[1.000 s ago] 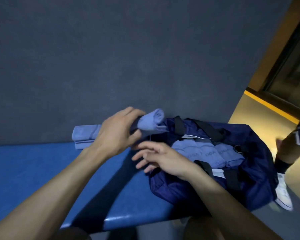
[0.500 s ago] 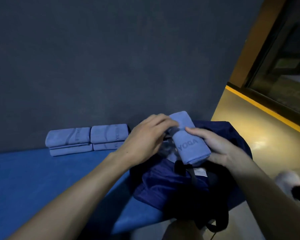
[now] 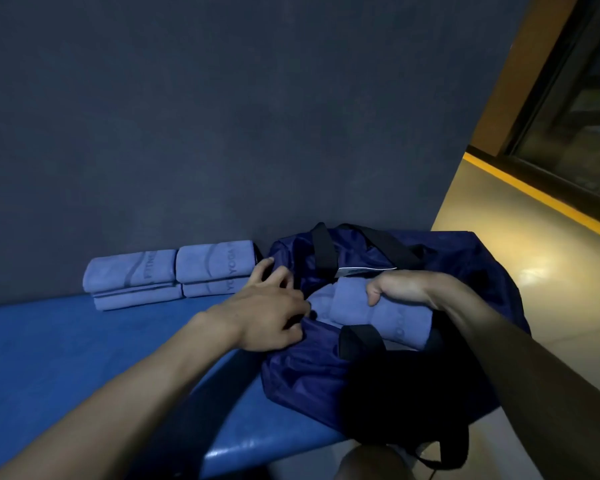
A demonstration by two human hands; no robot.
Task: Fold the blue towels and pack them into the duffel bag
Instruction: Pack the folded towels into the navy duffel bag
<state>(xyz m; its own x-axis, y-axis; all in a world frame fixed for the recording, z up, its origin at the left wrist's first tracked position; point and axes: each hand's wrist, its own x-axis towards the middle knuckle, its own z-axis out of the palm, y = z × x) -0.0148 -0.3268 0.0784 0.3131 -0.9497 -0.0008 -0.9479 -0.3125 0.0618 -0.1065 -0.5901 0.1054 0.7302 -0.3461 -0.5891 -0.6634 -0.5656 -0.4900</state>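
Observation:
A navy duffel bag (image 3: 312,372) lies open on the right end of the blue bench (image 3: 49,355). My right hand (image 3: 399,287) grips a folded light-blue towel (image 3: 378,313) and holds it down inside the bag's opening. Another towel (image 3: 321,299) shows beneath it in the bag. My left hand (image 3: 267,313) rests at the bag's left rim, fingers loosely curled against the fabric; whether it grips the rim is unclear. Folded blue towels sit in two short stacks against the wall, one at the left (image 3: 132,278) and one beside the bag (image 3: 215,266).
A dark grey wall (image 3: 222,116) rises directly behind the bench. The bag's black straps (image 3: 323,251) arch over the opening. To the right lies a glossy floor (image 3: 534,271) with a yellow line and a dark window frame. My knee (image 3: 371,462) shows below the bench edge.
My right hand has pushed the folded towel from above the bag down into its opening. My left hand let go of the towel and moved to the bag's left rim.

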